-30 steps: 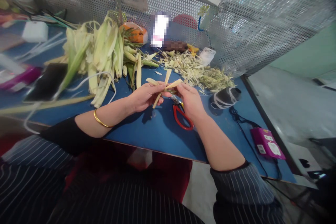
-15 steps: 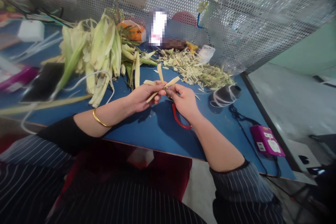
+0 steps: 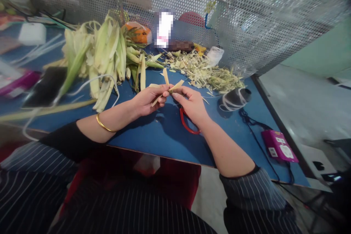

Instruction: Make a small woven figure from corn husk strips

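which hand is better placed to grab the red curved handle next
Probably the right hand: it is nearer, partly hiding the red curved handle, though also busy at the pale flat husk strips. The left hand, pinching those strips, is farther away.

A perforated panel (image 3: 246, 25) backs the blue table (image 3: 153, 135). Right of the table are grey floor (image 3: 296, 97) and a pale-green wall (image 3: 326, 49).

From the wearer's head, a single camera is peering forward and down at close range, centering the left hand (image 3: 148, 101) and right hand (image 3: 192, 105) above a blue tabletop (image 3: 161, 133), while a perforated screen (image 3: 179, 0) is spanning the background.
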Motion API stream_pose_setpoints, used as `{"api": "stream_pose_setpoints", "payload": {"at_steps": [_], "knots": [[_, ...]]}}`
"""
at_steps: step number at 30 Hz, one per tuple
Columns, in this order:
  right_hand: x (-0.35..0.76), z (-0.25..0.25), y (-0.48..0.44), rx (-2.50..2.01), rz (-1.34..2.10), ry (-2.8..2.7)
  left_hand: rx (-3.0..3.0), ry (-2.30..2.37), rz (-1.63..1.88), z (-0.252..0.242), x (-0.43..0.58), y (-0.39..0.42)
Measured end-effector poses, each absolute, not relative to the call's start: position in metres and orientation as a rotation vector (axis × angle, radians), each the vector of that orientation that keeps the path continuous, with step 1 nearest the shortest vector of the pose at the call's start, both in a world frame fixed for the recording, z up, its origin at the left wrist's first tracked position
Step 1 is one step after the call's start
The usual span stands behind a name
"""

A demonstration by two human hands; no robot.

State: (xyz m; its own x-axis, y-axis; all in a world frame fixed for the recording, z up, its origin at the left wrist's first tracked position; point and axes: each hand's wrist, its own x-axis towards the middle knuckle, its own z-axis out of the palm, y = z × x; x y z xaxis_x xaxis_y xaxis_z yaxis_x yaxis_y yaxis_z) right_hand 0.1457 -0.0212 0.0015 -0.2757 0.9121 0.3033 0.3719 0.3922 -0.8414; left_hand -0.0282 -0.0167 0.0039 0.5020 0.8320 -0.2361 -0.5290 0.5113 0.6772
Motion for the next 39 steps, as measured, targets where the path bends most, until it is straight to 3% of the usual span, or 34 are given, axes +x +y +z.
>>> {"api": "stream_pose_setpoints", "payload": {"at_steps": [8, 13, 19, 39], "knots": [[0.140, -0.009, -0.026, -1.195, 0.787, -1.736, 0.560, 0.562, 0.803, -0.003, -0.025, -0.021], [0.140, -0.023, -0.019, -1.156, 0.943, -1.643, 0.595, 0.627, 0.846, -0.007, -0.022, -0.020], [0.150, -0.003, -0.016, -1.174, 0.675, -1.728, 0.776, 0.690, 0.925, -0.003, -0.025, -0.021], [0.140, -0.010, -0.025, -1.144, 0.926, -1.393, 1.053, 0.955, 0.946, -0.004, -0.015, -0.021]]}}
